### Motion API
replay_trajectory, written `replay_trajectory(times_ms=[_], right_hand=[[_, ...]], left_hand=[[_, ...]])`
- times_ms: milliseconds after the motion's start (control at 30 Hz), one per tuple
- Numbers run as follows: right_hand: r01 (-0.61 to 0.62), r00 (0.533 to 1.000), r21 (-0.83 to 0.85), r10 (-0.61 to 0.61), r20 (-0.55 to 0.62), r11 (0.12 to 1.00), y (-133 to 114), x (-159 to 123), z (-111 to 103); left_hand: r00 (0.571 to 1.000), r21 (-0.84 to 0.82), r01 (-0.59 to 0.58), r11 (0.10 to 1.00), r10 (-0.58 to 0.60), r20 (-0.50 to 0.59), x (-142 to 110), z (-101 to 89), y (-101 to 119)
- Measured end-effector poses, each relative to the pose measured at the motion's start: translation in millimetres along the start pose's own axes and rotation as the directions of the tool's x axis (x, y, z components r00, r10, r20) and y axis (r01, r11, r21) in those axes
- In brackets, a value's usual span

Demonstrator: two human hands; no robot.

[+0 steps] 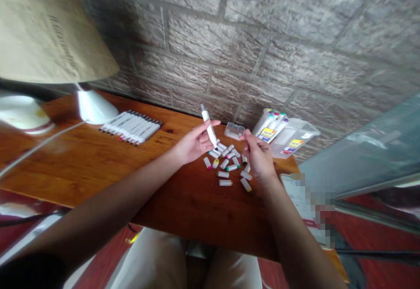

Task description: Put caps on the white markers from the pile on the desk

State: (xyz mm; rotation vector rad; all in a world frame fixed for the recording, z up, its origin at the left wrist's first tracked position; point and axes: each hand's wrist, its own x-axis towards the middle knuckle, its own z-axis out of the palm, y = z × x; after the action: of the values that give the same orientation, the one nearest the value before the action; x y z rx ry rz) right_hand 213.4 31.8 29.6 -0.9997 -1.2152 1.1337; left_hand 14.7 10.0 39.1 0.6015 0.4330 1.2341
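Observation:
My left hand (196, 143) grips a white marker (209, 128) between thumb and fingers; it stands tilted, with a dark tip at each end. To its right, my right hand (259, 151) is closed in a pinch near a small clear plastic case (234, 130). Whatever its fingertips hold, if anything, is too small to make out. Below and between both hands lies a loose scatter of white marker caps (225, 183) with coloured ends, among them green, pink, yellow and orange. Some caps are partly hidden behind my right hand.
A row of white markers (131, 127) lies side by side on the wooden table (183, 201). One clear box with markers (269, 125) and another clear container (295, 138) stand at the right, against the brick wall. The lamp (95, 107) and its cable occupy the left.

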Motion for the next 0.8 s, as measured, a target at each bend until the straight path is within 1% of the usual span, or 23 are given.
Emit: replay_trajectory(times_ms=[100,167,300,433,500,667,800], right_hand=[[0.006,1.000,-0.047,-0.005,0.017,0.999,-1,-2,2],[0.004,0.999,-0.070,0.000,0.053,0.998,-4,-7,7],[0.002,0.987,-0.040,0.005,0.160,0.999,-10,-17,16],[0.011,0.954,-0.006,-0.009,0.300,1.000,-10,-23,21],[0.003,0.940,0.009,-0.006,0.341,1.000,-10,-24,22],[-0.043,0.932,0.013,0.036,0.361,0.999,-12,-26,22],[-0.093,0.932,0.051,0.069,0.357,0.994,-10,-27,23]], left_hand=[[1.000,0.028,0.000,1.000,0.000,-0.006,1,0.5,-1],[1.000,0.060,0.005,0.998,-0.005,0.003,1,1.3,-2],[0.999,0.134,0.017,0.991,-0.022,0.034,0,2.3,-8],[0.997,0.219,0.016,0.976,-0.031,0.067,1,0.6,-15],[0.996,0.271,0.009,0.962,-0.032,0.079,2,-0.9,-18],[0.997,0.410,-0.029,0.912,-0.005,0.081,2,-3.0,-22],[0.996,0.530,-0.076,0.844,0.039,0.081,3,-0.1,-24]])
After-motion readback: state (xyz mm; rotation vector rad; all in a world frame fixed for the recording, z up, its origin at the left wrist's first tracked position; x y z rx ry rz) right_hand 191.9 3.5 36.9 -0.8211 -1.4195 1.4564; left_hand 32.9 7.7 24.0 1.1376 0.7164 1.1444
